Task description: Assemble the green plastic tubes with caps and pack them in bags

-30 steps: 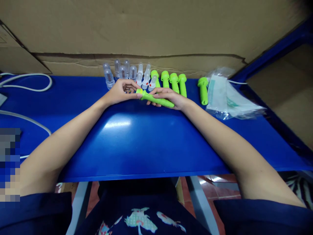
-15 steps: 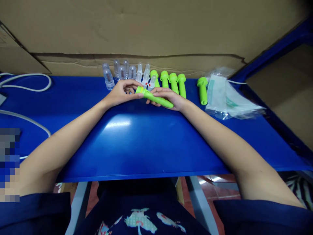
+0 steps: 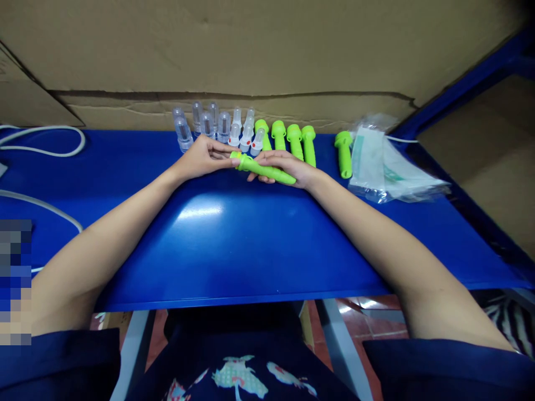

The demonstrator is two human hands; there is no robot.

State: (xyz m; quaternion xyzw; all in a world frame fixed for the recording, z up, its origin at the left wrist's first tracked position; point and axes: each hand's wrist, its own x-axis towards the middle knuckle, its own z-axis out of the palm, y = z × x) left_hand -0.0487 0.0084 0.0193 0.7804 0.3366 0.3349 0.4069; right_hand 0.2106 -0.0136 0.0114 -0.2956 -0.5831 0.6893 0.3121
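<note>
A lime-green torch-shaped plastic handle [image 3: 270,172] lies aslant between my hands, its wide collared end to the left. My left hand [image 3: 203,157] pinches that wide end, with thumb in front and fingers behind. Around the shaft, from behind and beneath, my right hand [image 3: 288,165] is closed. Behind my hands stand small clear domed tubes with white bases [image 3: 247,133], some bearing a red dot. Several similar green handles [image 3: 295,139] stand just beyond my right hand.
Larger clear domed caps [image 3: 183,131] are grouped at the back left. One more green handle [image 3: 344,155] stands apart beside clear plastic bags [image 3: 371,161] at the right. White cables [image 3: 45,139] lie on the blue table [image 3: 234,245]; a cardboard wall [image 3: 251,50] rises behind.
My left fingers have straightened and drawn together at the collared end of the handle. My right hand keeps its hold. The whole view has shifted slightly.
</note>
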